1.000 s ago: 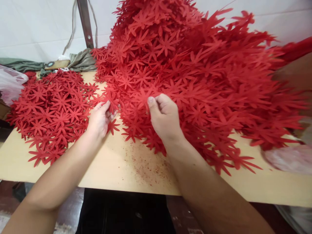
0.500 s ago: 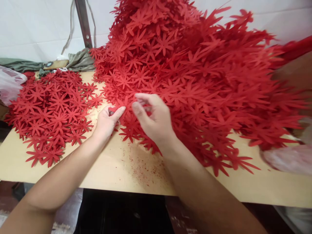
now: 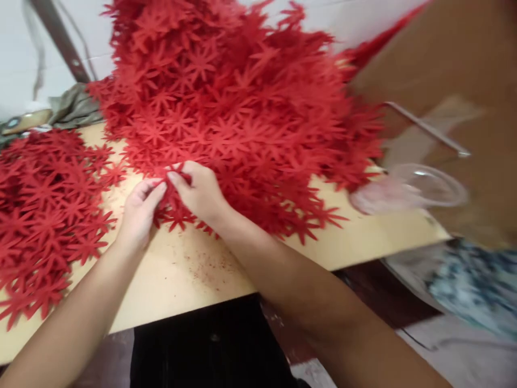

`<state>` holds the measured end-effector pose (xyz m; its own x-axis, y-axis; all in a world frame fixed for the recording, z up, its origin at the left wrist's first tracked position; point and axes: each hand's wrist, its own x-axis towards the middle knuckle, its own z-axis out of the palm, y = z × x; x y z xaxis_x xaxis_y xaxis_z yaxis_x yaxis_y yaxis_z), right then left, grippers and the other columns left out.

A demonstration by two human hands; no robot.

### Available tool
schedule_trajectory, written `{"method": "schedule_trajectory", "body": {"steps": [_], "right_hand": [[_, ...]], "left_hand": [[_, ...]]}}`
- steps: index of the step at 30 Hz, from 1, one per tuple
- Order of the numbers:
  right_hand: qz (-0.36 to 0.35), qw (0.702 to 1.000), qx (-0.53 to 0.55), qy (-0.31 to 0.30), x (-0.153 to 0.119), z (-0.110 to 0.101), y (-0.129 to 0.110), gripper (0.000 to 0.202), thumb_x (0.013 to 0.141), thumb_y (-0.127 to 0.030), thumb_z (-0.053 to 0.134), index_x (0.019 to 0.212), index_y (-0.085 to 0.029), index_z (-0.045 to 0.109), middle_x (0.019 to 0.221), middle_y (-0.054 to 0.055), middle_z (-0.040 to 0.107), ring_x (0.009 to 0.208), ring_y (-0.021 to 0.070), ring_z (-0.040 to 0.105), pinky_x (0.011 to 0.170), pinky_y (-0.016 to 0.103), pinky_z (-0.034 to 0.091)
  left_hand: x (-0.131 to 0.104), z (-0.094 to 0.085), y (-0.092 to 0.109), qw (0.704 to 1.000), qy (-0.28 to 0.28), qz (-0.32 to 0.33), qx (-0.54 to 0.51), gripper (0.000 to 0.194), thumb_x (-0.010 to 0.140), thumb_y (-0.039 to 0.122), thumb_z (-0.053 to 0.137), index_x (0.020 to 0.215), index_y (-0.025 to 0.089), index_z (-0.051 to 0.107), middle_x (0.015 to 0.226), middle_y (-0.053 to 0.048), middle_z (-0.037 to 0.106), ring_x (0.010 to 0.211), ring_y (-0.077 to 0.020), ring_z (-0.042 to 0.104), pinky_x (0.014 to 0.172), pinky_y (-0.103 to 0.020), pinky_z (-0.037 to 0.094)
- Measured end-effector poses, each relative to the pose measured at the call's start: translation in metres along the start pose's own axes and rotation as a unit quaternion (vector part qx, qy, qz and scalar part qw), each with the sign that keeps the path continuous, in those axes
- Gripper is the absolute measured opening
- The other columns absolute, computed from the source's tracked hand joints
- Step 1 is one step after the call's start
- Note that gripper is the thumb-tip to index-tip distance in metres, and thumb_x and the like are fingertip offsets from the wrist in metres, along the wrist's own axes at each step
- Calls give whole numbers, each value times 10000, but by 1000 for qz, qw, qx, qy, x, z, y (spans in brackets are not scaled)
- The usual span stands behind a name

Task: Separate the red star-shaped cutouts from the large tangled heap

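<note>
My left hand (image 3: 142, 207) pinches a red flower-shaped cutout (image 3: 172, 195) between thumb and fingers, at the front edge of a tall heap of red cutouts (image 3: 226, 113). Close beside it, my right hand (image 3: 200, 188) is closed, thumb against fingers, on the same red piece; its far fingertips are partly hidden. The cutouts have several long narrow petals each. A second, flatter pile of red cutouts (image 3: 44, 210) lies to the left of my left forearm.
The pale table (image 3: 153, 291) bears small red crumbs (image 3: 210, 267) near its front edge. A large cardboard box (image 3: 464, 64) stands at the right, with a clear plastic bag (image 3: 388, 196) before it. Crumpled grey-green cloth (image 3: 76, 105) lies at the back left.
The view has swung right, showing more of the cardboard box. My right hand, apart with a gap between thumb and fingers before, has closed in next to the left hand on the cutout.
</note>
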<state>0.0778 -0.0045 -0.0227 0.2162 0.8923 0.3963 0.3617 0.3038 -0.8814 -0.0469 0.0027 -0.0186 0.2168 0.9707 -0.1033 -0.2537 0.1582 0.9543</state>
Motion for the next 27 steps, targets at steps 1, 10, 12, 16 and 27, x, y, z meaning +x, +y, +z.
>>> {"method": "schedule_trajectory", "body": {"steps": [1,10,12,16,27], "right_hand": [[-8,1000,-24,-7,2,0,-1,160,865,-255,522,763,-187,625,834,47,677,856,161,619,859,305,480],[22,999,-35,-15,13,-5,-2,189,933,-256,437,852,-178,589,874,36,656,847,129,588,846,272,449],[22,999,-24,-19,13,-5,-3,182,933,-274,451,884,-171,592,885,36,663,839,124,588,837,266,447],[19,1000,-14,-14,14,-9,-5,206,935,-334,470,905,-180,603,909,28,672,859,120,586,821,250,440],[62,993,-93,-26,14,-14,-11,428,910,-559,409,707,-197,513,639,-28,494,650,101,451,655,233,366]], "left_hand": [[1,0,0,1000,9,3,12,271,608,268,801,743,175,585,615,64,606,529,-41,545,532,-145,439],[5,6,11,998,47,5,27,219,624,71,721,772,168,591,611,78,654,457,-51,531,453,-158,442],[6,7,10,998,62,23,24,233,611,61,729,781,163,606,641,75,682,479,-53,552,483,-160,463],[9,7,10,995,93,30,19,267,592,42,744,792,164,617,643,81,693,485,-54,557,497,-153,467],[6,8,14,992,100,21,77,366,431,55,805,699,191,596,543,110,618,445,-49,531,430,-116,453]]}}
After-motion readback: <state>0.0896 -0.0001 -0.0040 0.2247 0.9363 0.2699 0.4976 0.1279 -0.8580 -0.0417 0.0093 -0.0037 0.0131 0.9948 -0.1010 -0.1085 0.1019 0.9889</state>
